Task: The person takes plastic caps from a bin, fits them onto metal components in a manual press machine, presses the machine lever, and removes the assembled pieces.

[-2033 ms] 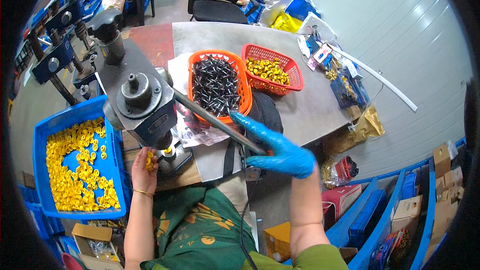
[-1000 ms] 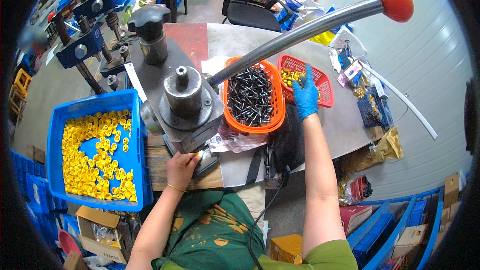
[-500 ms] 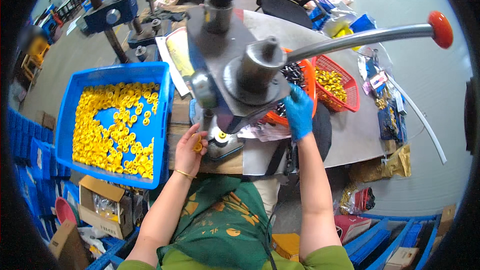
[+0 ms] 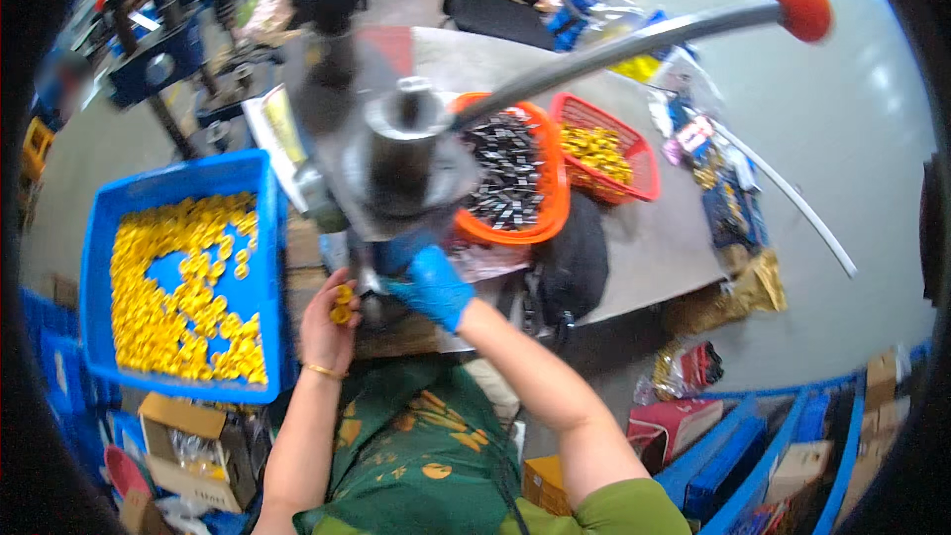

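While both hands sit close under the head of the hand press (image 4: 396, 163), I note that the whole matter turns on how the small yellow parts (image 4: 342, 302) lie from the press base. My left hand (image 4: 325, 327), bare with a thin bracelet at the wrist, holds those yellow parts pinched at its fingertips, fingers closed together on them. They sit just to the left of the dark base area beneath the ram, near it but, as far as I can judge, not yet on it.

My right hand (image 4: 431, 285), in a blue glove, is at the right side of that same spot, directly under the press head. Its fingers are curled down, but the head hides the tips; I cannot tell whether they grip anything.

The two hands are just beside each other, left hand slightly lower and nearer my body, right hand slightly further in under the ram. I judge the left hand to be the nearer to the yellow parts' source, the blue bin (image 4: 183, 277) touching the bench edge on my left.

The lever (image 4: 614, 45) with its red knob (image 4: 800, 2) stands raised, running up and to the right, well apart from both hands. The orange basket (image 4: 550, 188) of dark parts lies just behind the right hand, the red basket (image 4: 634, 163) beyond it.
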### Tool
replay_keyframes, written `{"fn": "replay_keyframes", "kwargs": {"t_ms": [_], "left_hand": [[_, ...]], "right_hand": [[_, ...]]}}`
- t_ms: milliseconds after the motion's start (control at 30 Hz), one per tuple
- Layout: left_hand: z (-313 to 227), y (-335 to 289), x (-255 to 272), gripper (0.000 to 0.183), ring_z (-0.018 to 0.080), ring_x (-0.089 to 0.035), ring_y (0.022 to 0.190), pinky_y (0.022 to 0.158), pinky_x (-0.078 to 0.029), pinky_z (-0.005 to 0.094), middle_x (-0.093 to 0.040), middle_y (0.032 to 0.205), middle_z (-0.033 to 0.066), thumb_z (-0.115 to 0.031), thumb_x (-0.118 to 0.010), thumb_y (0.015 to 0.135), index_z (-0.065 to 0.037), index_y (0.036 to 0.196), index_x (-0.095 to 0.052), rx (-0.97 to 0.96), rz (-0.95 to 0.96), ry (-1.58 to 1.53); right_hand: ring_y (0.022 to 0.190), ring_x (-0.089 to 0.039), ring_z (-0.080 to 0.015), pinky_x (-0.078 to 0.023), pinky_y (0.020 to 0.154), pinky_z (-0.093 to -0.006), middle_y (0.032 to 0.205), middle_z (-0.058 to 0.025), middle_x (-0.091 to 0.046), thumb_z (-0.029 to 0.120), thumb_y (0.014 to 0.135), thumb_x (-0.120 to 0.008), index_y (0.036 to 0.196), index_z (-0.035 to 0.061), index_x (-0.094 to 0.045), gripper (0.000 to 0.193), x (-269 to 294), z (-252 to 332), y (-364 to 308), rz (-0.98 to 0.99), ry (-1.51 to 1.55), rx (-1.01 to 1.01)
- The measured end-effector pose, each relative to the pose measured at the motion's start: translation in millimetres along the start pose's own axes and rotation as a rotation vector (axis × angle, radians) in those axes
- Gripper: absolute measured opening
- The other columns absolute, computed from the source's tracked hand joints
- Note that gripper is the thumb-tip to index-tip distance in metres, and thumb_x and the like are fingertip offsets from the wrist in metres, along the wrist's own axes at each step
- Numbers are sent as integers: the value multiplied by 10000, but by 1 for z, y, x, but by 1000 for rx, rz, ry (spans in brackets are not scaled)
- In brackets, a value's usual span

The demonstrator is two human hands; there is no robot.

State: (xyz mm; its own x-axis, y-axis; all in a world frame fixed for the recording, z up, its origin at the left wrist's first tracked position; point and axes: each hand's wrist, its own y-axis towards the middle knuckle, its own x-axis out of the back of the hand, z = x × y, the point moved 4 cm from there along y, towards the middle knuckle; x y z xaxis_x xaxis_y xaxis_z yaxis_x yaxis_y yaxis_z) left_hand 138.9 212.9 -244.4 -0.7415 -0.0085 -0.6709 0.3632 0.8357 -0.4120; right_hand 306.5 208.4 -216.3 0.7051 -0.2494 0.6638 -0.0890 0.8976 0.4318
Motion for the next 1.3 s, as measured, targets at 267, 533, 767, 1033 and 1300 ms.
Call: {"fn": "replay_keyframes", "kwargs": {"t_ms": [267, 533, 767, 1033, 1300], "left_hand": [[-9, -9, -6, 303, 86, -506, 684, 531, -395, 167, -558, 911, 47, -162, -491, 880, -42, 1159, -487, -62, -27, 72], [4, -9, -9, 190, 92, -535, 688, 548, -413, 178, -579, 851, 15, -175, -538, 863, -67, 1019, -546, -57, -36, 128], [2, -6, -10, 152, 99, -542, 695, 562, -425, 207, -573, 840, 12, -145, -543, 852, -73, 984, -556, -66, -78, 91], [2, -1, -12, 146, 91, -541, 685, 564, -425, 197, -554, 789, -13, -138, -590, 820, -78, 947, -553, -68, -98, 115], [-3, -9, -13, 199, 41, -525, 654, 532, -404, 145, -574, 813, -30, -92, -580, 821, -60, 1017, -563, -57, -151, 195]], "right_hand": [[802, -535, -323, -420, 710, -398, 884, -142, -573, 157, 730, -621, 956, 64, -604, 245, 22, 16, 0, 63, 9, -22], [994, -562, -234, -410, 914, -307, 1073, -131, -574, 220, 867, -476, 1175, 23, -478, 366, 281, 144, 120, -271, 1606, 456], [1214, -382, -227, -279, 1007, -319, 1320, -135, -392, 126, 809, -547, 1328, 31, -305, 581, 307, 137, -2, 232, 439, -79], [1169, -409, -218, -311, 977, -318, 1240, -172, -461, 361, 763, -620, 1335, 5, -277, 756, 266, 114, -23, 289, 571, -62], [1009, -554, -232, -418, 880, -330, 1098, -163, -573, 81, 854, -430, 1188, 13, -489, 346, 165, 68, 65, 0, 379, 52]]}}
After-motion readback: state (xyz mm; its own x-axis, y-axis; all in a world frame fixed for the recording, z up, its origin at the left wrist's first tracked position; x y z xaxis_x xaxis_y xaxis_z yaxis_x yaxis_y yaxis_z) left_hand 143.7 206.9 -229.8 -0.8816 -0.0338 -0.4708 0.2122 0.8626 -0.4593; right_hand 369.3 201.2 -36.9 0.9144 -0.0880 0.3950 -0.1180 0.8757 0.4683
